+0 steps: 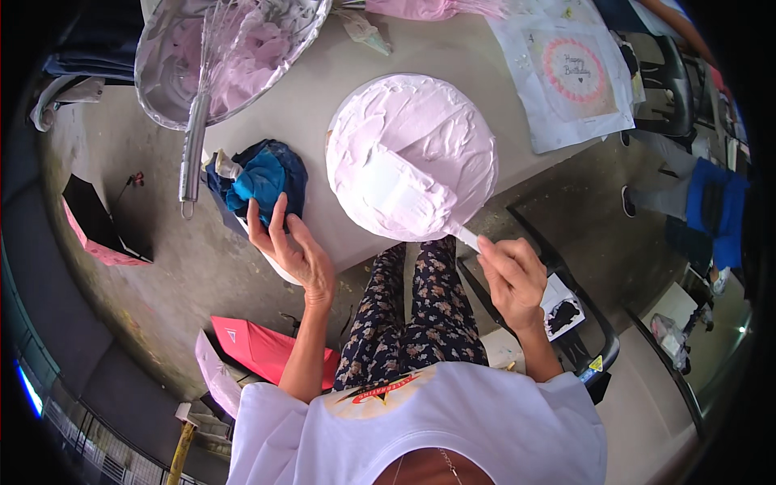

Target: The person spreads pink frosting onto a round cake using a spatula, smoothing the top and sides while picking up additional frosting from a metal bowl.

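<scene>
A round cake [436, 109] covered in rough pale pink frosting sits near the table's front edge. My right hand [517, 279] is closed around the white handle of a spatula [466, 235]. The spatula's broad blade, coated in frosting, lies over the cake's near part, slanting up to the left; whether it presses into the frosting I cannot tell. To the left, my left hand [297, 255] is open with its fingers spread, holding nothing. Its fingertips overlap the near edge of a crumpled blue cloth [265, 176] with a darker blue rim; contact is unclear.
A large metal bowl [146, 90] of pink frosting, with a whisk [194, 145] leaning out, stands at the far left. Piping bags [365, 32] lie at the back. A printed cake-design sheet [533, 121] covers the right side. Open umbrellas [263, 343] rest on the floor.
</scene>
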The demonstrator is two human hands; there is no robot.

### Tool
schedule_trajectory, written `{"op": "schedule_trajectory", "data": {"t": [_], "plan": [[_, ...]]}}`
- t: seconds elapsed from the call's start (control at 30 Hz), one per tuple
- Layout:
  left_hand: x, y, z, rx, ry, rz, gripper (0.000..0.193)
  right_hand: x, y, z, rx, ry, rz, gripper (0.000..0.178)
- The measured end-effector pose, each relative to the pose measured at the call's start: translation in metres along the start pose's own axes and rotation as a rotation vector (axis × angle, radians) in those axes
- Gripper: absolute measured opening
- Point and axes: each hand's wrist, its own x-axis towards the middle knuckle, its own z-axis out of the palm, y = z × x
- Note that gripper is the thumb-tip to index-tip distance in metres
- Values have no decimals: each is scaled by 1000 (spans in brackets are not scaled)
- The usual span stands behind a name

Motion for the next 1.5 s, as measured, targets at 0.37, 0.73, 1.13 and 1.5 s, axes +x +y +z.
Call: {"op": "schedule_trajectory", "data": {"t": [0.37,0.73,1.13,1.5], "plan": [[0,-1,-1,-7,-21,0,26,17,6,-9,105,94,339,31],[0,-1,0,-32,1,6,26,18,7,1,102,38,246,31],[-3,-6,5,-37,34,-16,27,8,17,1,57,-64,46,37],[-6,-14,7,-21,55,-12,25,0,30,-7,64,-148,-116,42]]}}
